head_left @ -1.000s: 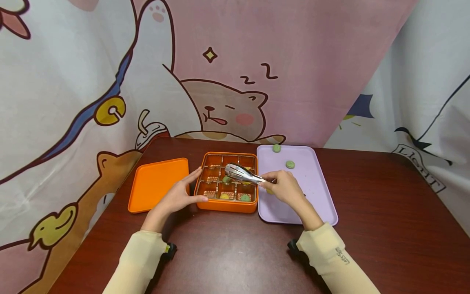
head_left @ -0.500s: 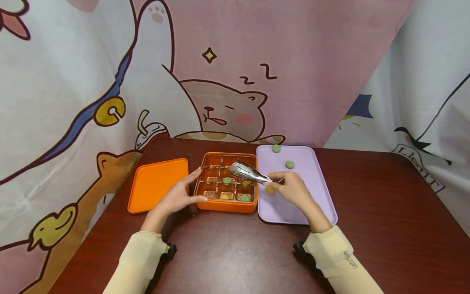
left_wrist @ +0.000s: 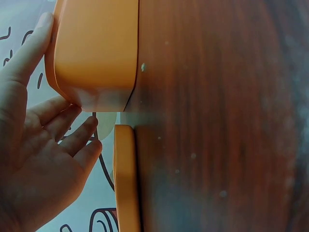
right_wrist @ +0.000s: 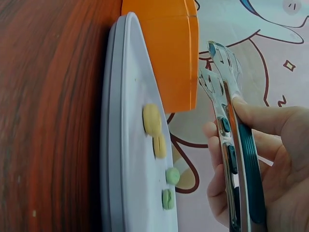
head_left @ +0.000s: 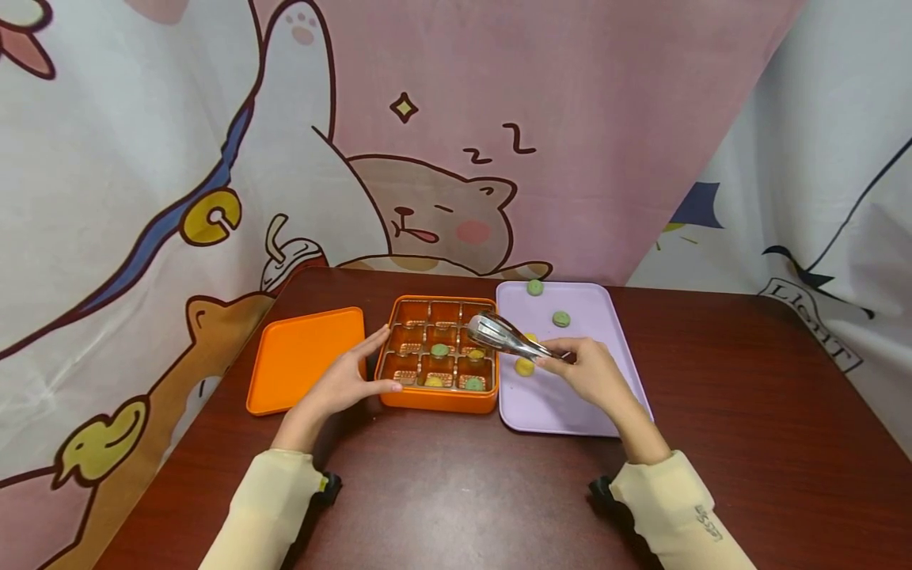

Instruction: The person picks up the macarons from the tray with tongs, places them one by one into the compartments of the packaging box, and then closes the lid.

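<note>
My left hand (head_left: pixel 347 378) rests on the left front corner of an orange box (head_left: pixel 442 400), thumb at the front rim and straight fingers along the left side. My right hand (head_left: pixel 586 368) grips metal tongs (head_left: pixel 502 334) with dark handle inserts. Nothing sits between the tong tips, which overlap the box's right edge. Inside the divided box are a green macaron (head_left: pixel 439 350) in the middle compartment, a yellow one (head_left: pixel 476 355) to its right, and yellow (head_left: pixel 434 381) and green (head_left: pixel 474 384) ones in the front row. Two yellow macarons (right_wrist: pixel 152 120) lie on the tray near the tongs.
The lilac tray (head_left: pixel 570 416) stands right against the box, with two green macarons (head_left: pixel 561 319) towards its back. An orange lid (head_left: pixel 306 360) lies left of the box on the dark wooden table (head_left: pixel 442 491). Behind hangs a printed cloth (head_left: pixel 606 142).
My right hand and the tongs have drawn back to the right, from over the middle compartment to the box's right edge. The green macaron there is now uncovered. My left hand has stayed put.
</note>
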`<state>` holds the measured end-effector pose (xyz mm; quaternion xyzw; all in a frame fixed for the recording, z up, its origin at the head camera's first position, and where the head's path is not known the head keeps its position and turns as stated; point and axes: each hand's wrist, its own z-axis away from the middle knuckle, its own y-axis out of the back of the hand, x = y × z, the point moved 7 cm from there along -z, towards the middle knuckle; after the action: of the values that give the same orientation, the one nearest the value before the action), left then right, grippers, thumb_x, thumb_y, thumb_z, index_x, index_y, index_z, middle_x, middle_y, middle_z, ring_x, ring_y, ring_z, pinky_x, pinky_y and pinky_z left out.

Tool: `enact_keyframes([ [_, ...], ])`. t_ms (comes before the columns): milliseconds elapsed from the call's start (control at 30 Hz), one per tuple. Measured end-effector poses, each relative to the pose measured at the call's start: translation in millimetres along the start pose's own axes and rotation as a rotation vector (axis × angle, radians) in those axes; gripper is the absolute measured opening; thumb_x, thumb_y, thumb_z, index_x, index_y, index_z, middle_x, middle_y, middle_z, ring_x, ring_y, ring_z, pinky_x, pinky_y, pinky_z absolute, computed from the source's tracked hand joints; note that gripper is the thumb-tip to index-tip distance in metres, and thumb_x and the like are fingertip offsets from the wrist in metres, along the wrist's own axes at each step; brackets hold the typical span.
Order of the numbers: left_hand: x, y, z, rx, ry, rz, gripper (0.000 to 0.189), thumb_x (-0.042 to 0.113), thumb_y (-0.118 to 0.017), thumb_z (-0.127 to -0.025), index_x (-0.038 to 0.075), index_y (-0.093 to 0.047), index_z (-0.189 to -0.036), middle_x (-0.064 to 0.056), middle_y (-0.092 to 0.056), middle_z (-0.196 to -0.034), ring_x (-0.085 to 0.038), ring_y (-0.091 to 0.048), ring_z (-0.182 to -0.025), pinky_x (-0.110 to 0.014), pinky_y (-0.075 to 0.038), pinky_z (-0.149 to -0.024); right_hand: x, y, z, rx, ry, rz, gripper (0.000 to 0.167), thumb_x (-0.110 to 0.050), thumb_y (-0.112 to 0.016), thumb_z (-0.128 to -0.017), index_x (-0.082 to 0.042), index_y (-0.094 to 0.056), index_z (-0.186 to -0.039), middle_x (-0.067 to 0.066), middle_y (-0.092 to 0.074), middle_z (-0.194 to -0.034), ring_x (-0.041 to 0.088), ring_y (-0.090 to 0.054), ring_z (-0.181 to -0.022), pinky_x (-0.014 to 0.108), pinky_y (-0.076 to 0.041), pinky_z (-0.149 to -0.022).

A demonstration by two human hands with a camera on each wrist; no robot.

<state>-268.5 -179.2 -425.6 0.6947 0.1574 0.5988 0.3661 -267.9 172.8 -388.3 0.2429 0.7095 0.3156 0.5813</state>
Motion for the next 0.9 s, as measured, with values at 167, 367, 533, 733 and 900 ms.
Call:
enact_keyframes([
  [167, -0.3, 0.1, -0.2, 0.001, -0.004, -0.006, 0.097, 0.038, -0.082, -0.082, 0.018, -0.028, -0.159, -0.005, -0.021, -0.167, -0.039, -0.023, -0.152, -0.065, -0.026, -0.117, 8.3, 6.5, 5.2, 0.006, -0.021, 0.01, 0.029, -0.022, -0.075, -0.088, -0.005, -0.076, -0.112, 0.007, -0.072, -0.083, 0.013, -0.055, -0.07, 0.025, -0.041, -0.056],
  [367, -1.2, -0.1, -0.3, 0.0, -0.005, -0.01, 0.097, 0.039, -0.082, -0.082, 0.018, -0.027, -0.159, -0.005, -0.021, -0.168, -0.039, -0.024, -0.152, -0.065, -0.027, -0.117, 13.9, 14.6, 11.9, 0.005, -0.025, 0.01, 0.03, -0.022, -0.074, -0.089, -0.004, -0.075, -0.113, 0.009, -0.073, -0.088, 0.014, -0.055, -0.073, 0.024, -0.042, -0.057],
  [533, -0.6, -0.1, -0.1, 0.0, -0.002, -0.003, 0.096, 0.037, -0.082, -0.082, 0.018, -0.027, -0.159, -0.005, -0.021, -0.167, -0.039, -0.023, -0.152, -0.065, -0.027, -0.117, 17.9, 20.9, 16.8, 0.018, -0.025, 0.017, 0.031, -0.024, -0.075, -0.089, -0.004, -0.075, -0.113, 0.009, -0.073, -0.088, 0.014, -0.055, -0.074, 0.023, -0.041, -0.057],
  [733, -0.9, 0.2, 0.0, -0.001, 0.007, -0.009, 0.096, 0.037, -0.081, -0.083, 0.019, -0.027, -0.159, -0.003, -0.021, -0.168, -0.039, -0.024, -0.152, -0.065, -0.027, -0.116, 25.0, 23.6, 21.0, 0.032, -0.025, 0.03, 0.032, -0.026, -0.076, -0.088, -0.004, -0.076, -0.112, 0.008, -0.074, -0.088, 0.014, -0.055, -0.073, 0.023, -0.04, -0.055],
  [900, -1.3, 0.1, -0.2, -0.001, 0.008, -0.011, 0.095, 0.037, -0.081, -0.083, 0.019, -0.027, -0.159, 0.001, -0.02, -0.168, -0.039, -0.024, -0.152, -0.064, -0.027, -0.117, 30.8, 24.3, 23.4, 0.035, -0.019, 0.035, 0.032, -0.025, -0.077, -0.088, -0.004, -0.076, -0.112, 0.009, -0.075, -0.088, 0.013, -0.056, -0.072, 0.023, -0.04, -0.056],
])
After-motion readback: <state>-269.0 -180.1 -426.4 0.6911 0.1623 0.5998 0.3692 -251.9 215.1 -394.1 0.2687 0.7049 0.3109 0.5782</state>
